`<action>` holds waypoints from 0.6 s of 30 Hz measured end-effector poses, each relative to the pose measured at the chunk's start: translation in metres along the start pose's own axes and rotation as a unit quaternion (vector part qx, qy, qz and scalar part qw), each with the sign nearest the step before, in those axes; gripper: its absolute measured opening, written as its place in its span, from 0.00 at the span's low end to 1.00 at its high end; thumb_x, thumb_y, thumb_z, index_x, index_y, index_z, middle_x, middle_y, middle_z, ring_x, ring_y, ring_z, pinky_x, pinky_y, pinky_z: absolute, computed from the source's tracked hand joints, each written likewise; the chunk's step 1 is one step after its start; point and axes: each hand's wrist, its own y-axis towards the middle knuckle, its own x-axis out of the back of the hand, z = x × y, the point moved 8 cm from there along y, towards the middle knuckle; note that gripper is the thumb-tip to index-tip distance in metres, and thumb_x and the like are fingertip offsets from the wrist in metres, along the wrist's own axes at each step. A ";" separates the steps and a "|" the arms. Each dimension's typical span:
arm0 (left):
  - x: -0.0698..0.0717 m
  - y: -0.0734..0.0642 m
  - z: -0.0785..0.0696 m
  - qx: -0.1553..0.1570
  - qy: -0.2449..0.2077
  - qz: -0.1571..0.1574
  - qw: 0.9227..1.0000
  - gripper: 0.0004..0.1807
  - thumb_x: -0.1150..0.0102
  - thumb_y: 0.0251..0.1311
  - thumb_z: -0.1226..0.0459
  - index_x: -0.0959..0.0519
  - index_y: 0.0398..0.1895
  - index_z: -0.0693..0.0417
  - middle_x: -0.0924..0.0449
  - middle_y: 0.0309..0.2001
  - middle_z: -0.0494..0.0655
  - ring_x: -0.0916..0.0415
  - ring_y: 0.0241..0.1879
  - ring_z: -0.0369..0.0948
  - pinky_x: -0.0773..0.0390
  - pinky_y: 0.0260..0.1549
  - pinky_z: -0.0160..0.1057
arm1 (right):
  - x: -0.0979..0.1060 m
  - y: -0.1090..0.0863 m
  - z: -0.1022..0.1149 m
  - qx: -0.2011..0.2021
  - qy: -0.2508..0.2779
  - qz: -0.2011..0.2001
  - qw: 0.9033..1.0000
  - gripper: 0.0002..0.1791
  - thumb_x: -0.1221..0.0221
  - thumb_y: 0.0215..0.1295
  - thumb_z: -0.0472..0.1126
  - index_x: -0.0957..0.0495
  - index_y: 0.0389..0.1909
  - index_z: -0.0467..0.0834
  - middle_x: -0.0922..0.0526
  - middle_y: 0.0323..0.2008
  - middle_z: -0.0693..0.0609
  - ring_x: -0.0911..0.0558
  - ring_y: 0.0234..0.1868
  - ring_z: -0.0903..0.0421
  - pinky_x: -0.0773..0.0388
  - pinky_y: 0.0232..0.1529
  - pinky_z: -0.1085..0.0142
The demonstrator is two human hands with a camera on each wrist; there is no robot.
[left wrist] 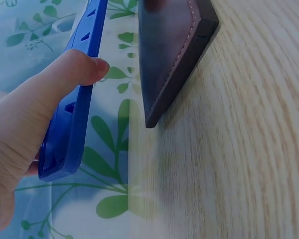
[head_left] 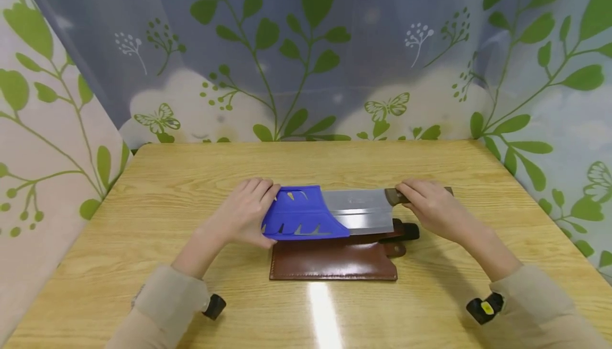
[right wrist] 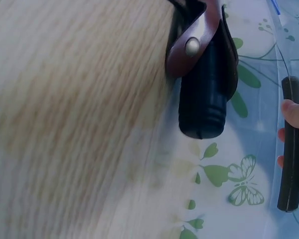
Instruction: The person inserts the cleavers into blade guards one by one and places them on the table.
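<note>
In the head view a cleaver (head_left: 360,213) lies level, its wide steel blade partly inside a blue slotted blade guard (head_left: 303,213). My left hand (head_left: 246,211) grips the guard's left end, with the thumb along the lower edge and the fingers over the top. The left wrist view shows that thumb pressed on the guard's edge (left wrist: 65,134). At the other end my right hand (head_left: 432,205) holds the cleaver's dark handle (right wrist: 291,144). Just below the guard, a brown leather sheath (head_left: 330,261) rests on the table, with a black handle (right wrist: 204,109) projecting from its right side.
The wooden table (head_left: 215,163) reaches back to a leaf-printed curtain (head_left: 268,73), with similar printed cloth at both sides. A snapped leather strap (right wrist: 192,47) crosses the black handle. Each wrist carries a small black device (head_left: 214,306).
</note>
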 end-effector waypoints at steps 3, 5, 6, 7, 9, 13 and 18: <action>0.001 0.001 -0.001 -0.001 -0.001 -0.005 1.000 0.58 0.36 0.20 0.35 0.30 0.54 0.70 0.28 0.46 0.59 0.31 0.46 0.53 0.30 0.47 0.48 | 0.000 0.003 0.002 -0.002 0.001 0.001 1.000 0.27 0.65 0.74 0.48 0.26 0.45 0.29 0.23 0.39 0.37 0.22 0.37 0.41 0.23 0.32 0.49; 0.002 0.002 -0.001 -0.004 -0.001 -0.007 1.000 0.58 0.36 0.20 0.35 0.29 0.53 0.70 0.28 0.46 0.59 0.31 0.45 0.52 0.30 0.46 0.48 | 0.000 0.005 0.003 -0.003 0.001 0.005 1.000 0.27 0.65 0.73 0.48 0.26 0.45 0.29 0.23 0.39 0.37 0.22 0.37 0.41 0.23 0.32 0.49; 0.003 0.003 -0.002 -0.006 0.000 -0.009 1.000 0.58 0.36 0.20 0.35 0.29 0.53 0.70 0.28 0.46 0.59 0.31 0.45 0.52 0.29 0.46 0.48 | -0.001 0.006 0.004 -0.003 0.001 0.007 1.000 0.28 0.66 0.73 0.48 0.26 0.45 0.29 0.23 0.39 0.37 0.22 0.37 0.41 0.23 0.32 0.49; 0.003 0.003 -0.003 -0.007 0.001 -0.011 1.000 0.58 0.37 0.20 0.34 0.29 0.53 0.70 0.28 0.45 0.59 0.31 0.44 0.52 0.29 0.46 0.48 | -0.001 0.007 0.005 -0.003 0.002 0.009 1.000 0.28 0.66 0.73 0.48 0.26 0.45 0.29 0.23 0.39 0.37 0.22 0.37 0.41 0.23 0.32 0.49; 0.004 0.004 -0.004 -0.010 0.003 -0.012 1.000 0.58 0.37 0.20 0.34 0.29 0.53 0.69 0.28 0.45 0.59 0.31 0.44 0.52 0.29 0.45 0.48 | -0.002 0.008 0.006 -0.004 0.005 0.012 1.000 0.28 0.66 0.73 0.48 0.26 0.45 0.29 0.23 0.39 0.37 0.22 0.38 0.41 0.23 0.33 0.49; 0.003 0.007 -0.007 -0.011 0.009 -0.007 1.000 0.58 0.38 0.21 0.33 0.29 0.53 0.69 0.28 0.46 0.58 0.31 0.44 0.52 0.29 0.44 0.48 | -0.005 0.010 0.008 -0.003 0.008 0.019 1.000 0.28 0.67 0.73 0.48 0.26 0.45 0.29 0.23 0.40 0.37 0.22 0.38 0.41 0.23 0.34 0.50; 0.001 0.009 -0.008 -0.007 0.005 -0.005 1.000 0.57 0.38 0.21 0.34 0.29 0.53 0.69 0.29 0.45 0.58 0.31 0.44 0.52 0.29 0.44 0.48 | -0.010 0.013 0.009 -0.011 0.005 0.029 1.000 0.28 0.67 0.72 0.48 0.27 0.45 0.30 0.23 0.40 0.37 0.22 0.39 0.41 0.24 0.35 0.49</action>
